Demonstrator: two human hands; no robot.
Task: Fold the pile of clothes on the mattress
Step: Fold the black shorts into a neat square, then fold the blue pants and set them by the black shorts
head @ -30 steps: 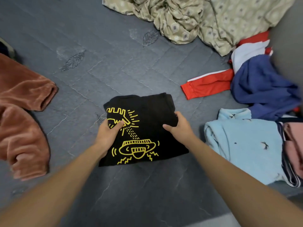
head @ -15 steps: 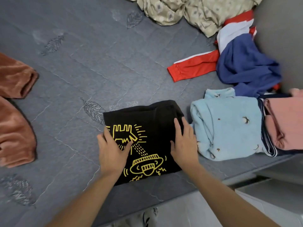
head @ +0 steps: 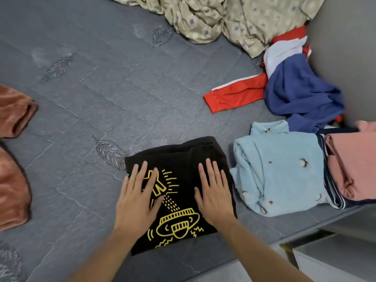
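Both our hands lie flat, fingers straight and spread, on one folded black shirt (head: 184,157) with a yellow print, which sits on the grey mattress (head: 101,98) directly under our palms. Our left hand (head: 137,198) presses the shirt's left side, over part of the print; our right hand (head: 213,192) presses its right side. Neither hand grips anything.

Far left of our left hand we count two rust-brown fleece pieces (head: 14,110); we cannot tell whether they are one garment. Just right of our right hand lies one folded light-blue garment (head: 280,176), touching one folded pink item (head: 354,165) further right. Beyond the right hand lies one red, white and navy jacket (head: 295,92), unfolded. Ahead of both hands is one crumpled beige patterned cloth (head: 234,19).
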